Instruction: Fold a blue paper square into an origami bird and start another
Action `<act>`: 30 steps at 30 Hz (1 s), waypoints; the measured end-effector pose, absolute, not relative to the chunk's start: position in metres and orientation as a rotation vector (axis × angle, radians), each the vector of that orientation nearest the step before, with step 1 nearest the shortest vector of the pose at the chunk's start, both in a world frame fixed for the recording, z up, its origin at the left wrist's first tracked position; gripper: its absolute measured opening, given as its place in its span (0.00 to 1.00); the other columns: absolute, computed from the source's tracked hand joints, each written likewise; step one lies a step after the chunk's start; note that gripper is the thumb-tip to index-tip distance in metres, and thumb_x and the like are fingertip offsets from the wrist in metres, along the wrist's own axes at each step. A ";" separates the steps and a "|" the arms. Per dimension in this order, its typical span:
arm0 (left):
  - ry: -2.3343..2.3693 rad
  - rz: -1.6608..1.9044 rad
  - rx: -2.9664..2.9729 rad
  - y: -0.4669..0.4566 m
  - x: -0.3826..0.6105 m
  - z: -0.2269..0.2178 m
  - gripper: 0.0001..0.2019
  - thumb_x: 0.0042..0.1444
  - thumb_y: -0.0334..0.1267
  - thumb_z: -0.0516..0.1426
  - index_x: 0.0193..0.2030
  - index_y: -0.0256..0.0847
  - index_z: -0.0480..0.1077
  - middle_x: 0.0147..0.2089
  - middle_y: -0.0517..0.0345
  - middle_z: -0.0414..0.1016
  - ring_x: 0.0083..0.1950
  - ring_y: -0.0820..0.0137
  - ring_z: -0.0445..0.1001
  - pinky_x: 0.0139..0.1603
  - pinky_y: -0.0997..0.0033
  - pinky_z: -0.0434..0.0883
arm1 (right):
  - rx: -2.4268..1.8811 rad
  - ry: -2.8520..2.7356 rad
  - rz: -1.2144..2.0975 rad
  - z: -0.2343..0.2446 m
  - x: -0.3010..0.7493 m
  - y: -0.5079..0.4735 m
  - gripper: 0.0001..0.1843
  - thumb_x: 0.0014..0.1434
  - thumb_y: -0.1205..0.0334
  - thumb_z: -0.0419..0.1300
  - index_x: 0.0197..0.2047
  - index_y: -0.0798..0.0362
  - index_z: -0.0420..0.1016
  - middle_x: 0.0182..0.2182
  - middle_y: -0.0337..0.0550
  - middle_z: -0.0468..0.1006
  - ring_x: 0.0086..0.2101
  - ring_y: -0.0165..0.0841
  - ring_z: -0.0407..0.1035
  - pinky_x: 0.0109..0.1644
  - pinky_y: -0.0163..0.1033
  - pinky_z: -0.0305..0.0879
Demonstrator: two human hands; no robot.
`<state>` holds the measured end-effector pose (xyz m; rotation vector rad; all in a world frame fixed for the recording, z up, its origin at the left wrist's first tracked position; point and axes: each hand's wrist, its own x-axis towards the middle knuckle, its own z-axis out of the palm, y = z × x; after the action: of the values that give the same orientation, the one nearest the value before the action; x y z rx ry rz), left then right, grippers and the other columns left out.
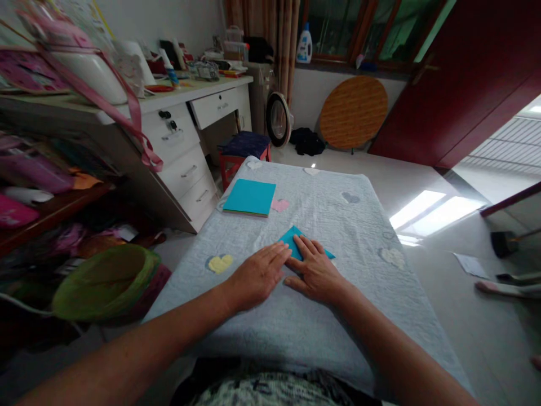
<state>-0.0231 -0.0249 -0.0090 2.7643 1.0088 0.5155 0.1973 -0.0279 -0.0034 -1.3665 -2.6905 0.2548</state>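
A blue sheet of paper [295, 232], folded into a triangle, lies on the cloth-covered table [338, 225] with its point facing away from me. My right hand [315, 268] rests flat on the folded paper, fingers spread. On the paper's left part lie the fingertips of my left hand [262, 270], stretched out and palm down. Both hands cover the paper's lower edge. Beyond them, to the left, sits a square stack of coloured paper [250, 197] with a blue sheet on top.
A white desk [186, 152] with drawers stands at the left, a stool [245, 146] beside it. A green basket [105, 282] is on the floor left of the table. Farther back are an open washing machine door [279, 119] and a round wooden tabletop [354, 111].
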 end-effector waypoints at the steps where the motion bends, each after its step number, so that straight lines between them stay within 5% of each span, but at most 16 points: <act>1: 0.993 0.490 2.760 -0.026 -0.018 -0.015 0.24 0.68 0.38 0.50 0.68 0.34 0.57 0.69 0.40 0.63 0.70 0.59 0.62 0.67 0.57 0.66 | -1.368 -2.689 0.252 -0.005 0.198 -0.028 0.35 0.64 0.34 0.50 0.68 0.42 0.64 0.71 0.56 0.51 0.68 0.56 0.47 0.67 0.62 0.45; 10: 1.009 0.421 2.766 -0.038 -0.014 -0.028 0.39 0.64 0.47 0.56 0.74 0.36 0.41 0.73 0.35 0.53 0.74 0.53 0.54 0.69 0.51 0.62 | -1.304 -2.751 0.324 -0.007 0.212 -0.029 0.37 0.66 0.34 0.47 0.71 0.43 0.56 0.73 0.54 0.44 0.71 0.51 0.40 0.69 0.59 0.43; 16: 1.033 0.291 2.843 -0.041 -0.010 -0.028 0.42 0.60 0.65 0.52 0.70 0.33 0.54 0.73 0.33 0.54 0.73 0.48 0.54 0.70 0.49 0.58 | -1.415 -2.751 0.204 -0.006 0.247 -0.035 0.38 0.65 0.34 0.47 0.72 0.42 0.54 0.73 0.53 0.46 0.70 0.53 0.42 0.69 0.62 0.42; 24: 1.025 0.185 2.846 -0.039 -0.010 -0.021 0.41 0.60 0.66 0.51 0.70 0.35 0.59 0.73 0.38 0.55 0.73 0.48 0.55 0.70 0.51 0.57 | -1.615 -2.691 0.046 -0.017 0.303 -0.049 0.36 0.67 0.35 0.46 0.73 0.39 0.49 0.73 0.49 0.46 0.70 0.55 0.41 0.68 0.66 0.44; 30: 1.008 0.121 2.792 -0.031 -0.010 -0.012 0.33 0.63 0.56 0.55 0.70 0.40 0.59 0.73 0.49 0.57 0.73 0.53 0.56 0.70 0.51 0.56 | -1.692 -2.579 -0.081 0.002 0.292 -0.051 0.27 0.68 0.44 0.50 0.64 0.47 0.68 0.71 0.51 0.55 0.68 0.54 0.47 0.67 0.64 0.48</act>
<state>-0.0096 -0.0310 -0.0119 2.7922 1.0080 0.1210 0.2920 -0.0508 0.0019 -1.6918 -2.5792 -0.0806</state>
